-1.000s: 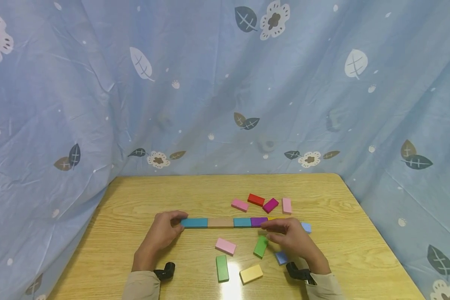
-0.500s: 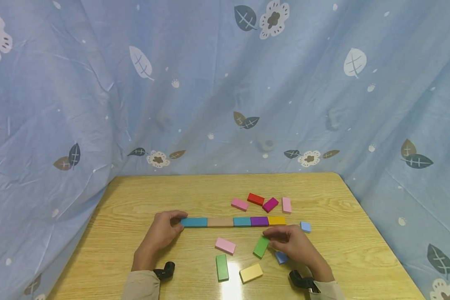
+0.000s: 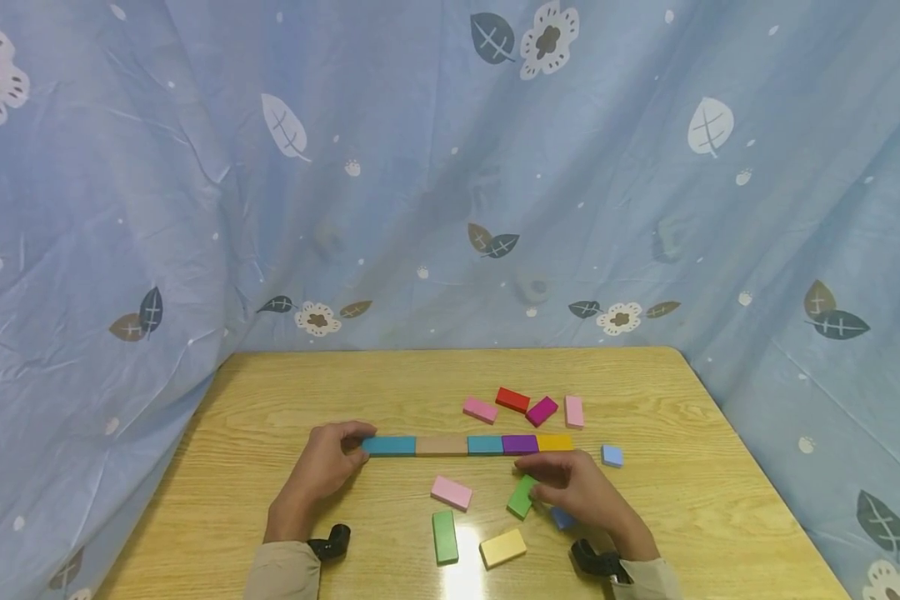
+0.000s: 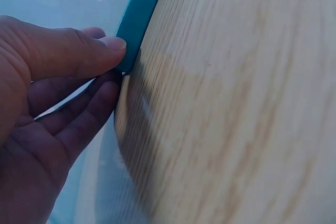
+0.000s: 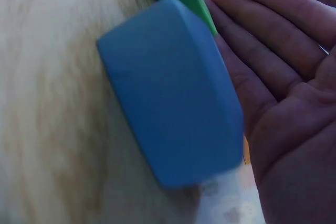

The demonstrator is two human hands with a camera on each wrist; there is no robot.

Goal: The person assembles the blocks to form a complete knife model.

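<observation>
Thumb and fingers of the left hand (image 3: 322, 462) pinch the left end of the long teal block (image 3: 392, 447), which lies on the table (image 3: 270, 392) as the first member of a straight row continued rightward by the tan block (image 3: 442, 447), short teal block (image 3: 485, 446), purple block (image 3: 520, 445) and orange block (image 3: 555, 442). Thumb and fingers of the right hand (image 3: 581, 493) are spread apart at the slanted green block (image 3: 520, 500), just in front of the row; whether they touch it cannot be told. Beneath that hand lies the partly hidden blue block (image 3: 562, 518).
</observation>
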